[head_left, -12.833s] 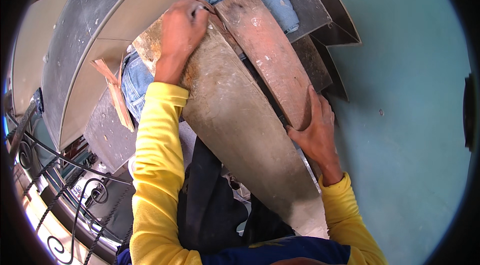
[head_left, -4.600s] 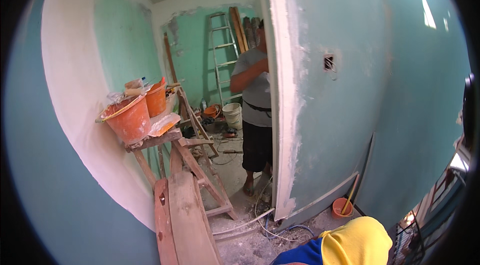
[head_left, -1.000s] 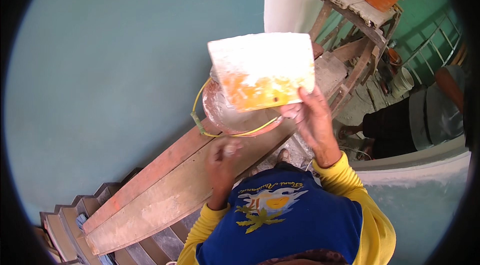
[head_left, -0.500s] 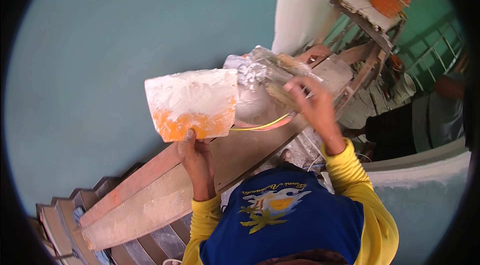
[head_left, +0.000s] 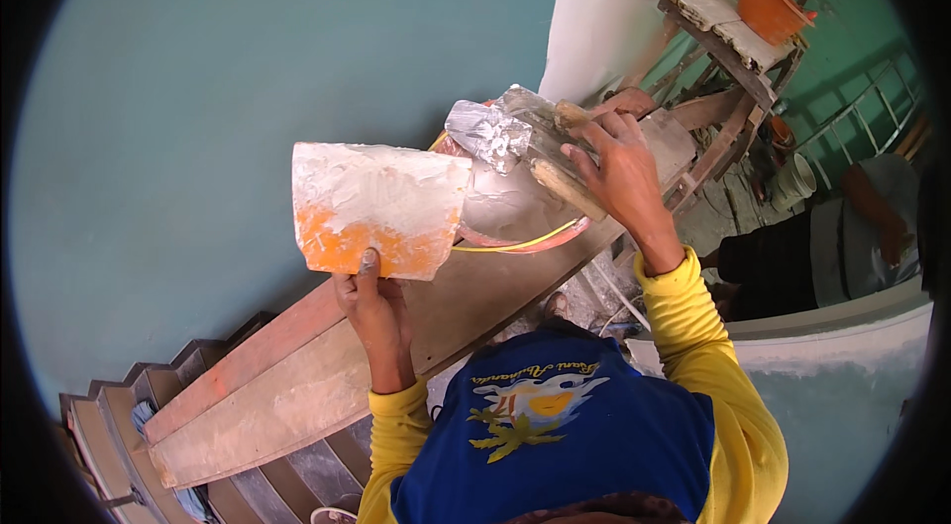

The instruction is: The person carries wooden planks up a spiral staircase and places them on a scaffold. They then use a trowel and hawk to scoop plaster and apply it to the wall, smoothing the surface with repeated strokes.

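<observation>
On your far left, tan-fronted stair steps (head_left: 111, 445) run beneath two long wooden planks: a pinkish, scuffed one (head_left: 248, 364) on the side of the smooth teal wall (head_left: 248, 78) and a wider tan one (head_left: 267, 415), laid lengthwise against each other. Your left hand (head_left: 378, 316) pinches the lower edge of a single flat, four-sided orange board (head_left: 342, 242), thumb on its face; ridged white paste coats most of it. You have it tipped up in front of the planks, just beside the reddish bucket (head_left: 567, 239), which is round and has one thin yellow handle (head_left: 505, 249). Across its mouth lie paste-caked metal tools (head_left: 490, 135) with two rounded wooden handles (head_left: 565, 187); the tools overlap too much to count. Your right hand (head_left: 624, 162) is over them, fingers bent and slightly apart beside the upper handle; you cannot tell whether they grip it. Farther right come one rough timber trestle (head_left: 728, 51) bearing one orange bucket (head_left: 771, 9), one pale bucket (head_left: 792, 182), one slim ladder (head_left: 860, 128), and one person in grey (head_left: 870, 237).
</observation>
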`<state>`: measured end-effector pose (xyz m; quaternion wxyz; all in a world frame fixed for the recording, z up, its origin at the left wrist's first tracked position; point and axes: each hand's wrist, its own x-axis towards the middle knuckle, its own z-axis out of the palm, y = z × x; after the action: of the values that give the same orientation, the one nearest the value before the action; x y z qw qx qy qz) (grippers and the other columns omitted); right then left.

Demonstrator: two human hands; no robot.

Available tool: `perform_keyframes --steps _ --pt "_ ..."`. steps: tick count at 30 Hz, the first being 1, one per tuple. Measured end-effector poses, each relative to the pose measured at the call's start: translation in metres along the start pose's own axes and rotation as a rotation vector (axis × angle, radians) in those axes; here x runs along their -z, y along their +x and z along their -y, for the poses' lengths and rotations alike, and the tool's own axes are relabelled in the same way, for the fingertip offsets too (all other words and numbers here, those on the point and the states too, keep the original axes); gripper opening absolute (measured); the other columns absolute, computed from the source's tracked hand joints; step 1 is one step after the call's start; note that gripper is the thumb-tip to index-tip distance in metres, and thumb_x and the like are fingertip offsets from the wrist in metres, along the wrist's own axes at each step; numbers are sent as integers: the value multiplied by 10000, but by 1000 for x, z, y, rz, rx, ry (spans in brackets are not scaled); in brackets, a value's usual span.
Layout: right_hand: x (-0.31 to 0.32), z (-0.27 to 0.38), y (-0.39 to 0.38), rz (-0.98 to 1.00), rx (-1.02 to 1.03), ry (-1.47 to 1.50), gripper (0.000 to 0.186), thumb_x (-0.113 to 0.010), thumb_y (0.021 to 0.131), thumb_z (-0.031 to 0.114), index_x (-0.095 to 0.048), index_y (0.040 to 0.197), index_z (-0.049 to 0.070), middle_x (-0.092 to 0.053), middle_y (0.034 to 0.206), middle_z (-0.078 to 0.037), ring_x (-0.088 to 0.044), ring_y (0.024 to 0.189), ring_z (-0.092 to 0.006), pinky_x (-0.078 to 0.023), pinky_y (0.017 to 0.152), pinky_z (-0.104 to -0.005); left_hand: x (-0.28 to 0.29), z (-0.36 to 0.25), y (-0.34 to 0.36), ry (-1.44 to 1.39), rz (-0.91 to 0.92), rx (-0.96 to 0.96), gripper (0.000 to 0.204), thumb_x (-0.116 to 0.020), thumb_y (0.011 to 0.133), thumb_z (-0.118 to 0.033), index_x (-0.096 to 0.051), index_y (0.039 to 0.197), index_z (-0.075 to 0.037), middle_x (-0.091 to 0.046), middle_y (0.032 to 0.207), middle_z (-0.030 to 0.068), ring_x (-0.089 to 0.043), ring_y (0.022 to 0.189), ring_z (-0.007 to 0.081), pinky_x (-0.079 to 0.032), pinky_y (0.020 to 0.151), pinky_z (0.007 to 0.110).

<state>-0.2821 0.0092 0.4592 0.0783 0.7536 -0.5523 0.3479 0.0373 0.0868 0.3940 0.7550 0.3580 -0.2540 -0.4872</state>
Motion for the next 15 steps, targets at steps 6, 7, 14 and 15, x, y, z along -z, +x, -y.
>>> perform_keyframes --steps 6,7,14,15 --pt "-5 -59 -13 131 -47 -85 143 -642 919 146 -672 995 28 -657 942 -200 -669 933 -399 -542 805 -502 -6 47 36 112 146 80 575 -603 1054 -320 -443 1535 -49 -546 1496 191 -568 1339 321 -477 1128 454" --pt "-18 -68 -16 39 -12 62 175 -647 933 165 -670 1030 22 -670 951 -209 -681 890 -397 -549 779 -492 -10 62 42 126 184 97 572 -603 1054 -319 -443 1532 -48 -546 1493 190 -567 1335 320 -476 1124 453" --pt "12 -56 -52 101 -73 365 379 -601 1057 368 -683 1076 -2 -682 1038 -204 -651 1028 -401 -518 883 -496 -134 146 31 129 423 185 550 -597 1056 -308 -446 1515 -46 -540 1468 181 -558 1305 313 -472 1100 451" --pt "22 -65 -55 119 -99 401 402 -588 1068 386 -687 1088 -4 -681 1046 -200 -648 1042 -395 -515 896 -491 -148 153 30 103 456 200 546 -597 1056 -306 -447 1512 -46 -540 1464 179 -557 1301 311 -471 1096 451"
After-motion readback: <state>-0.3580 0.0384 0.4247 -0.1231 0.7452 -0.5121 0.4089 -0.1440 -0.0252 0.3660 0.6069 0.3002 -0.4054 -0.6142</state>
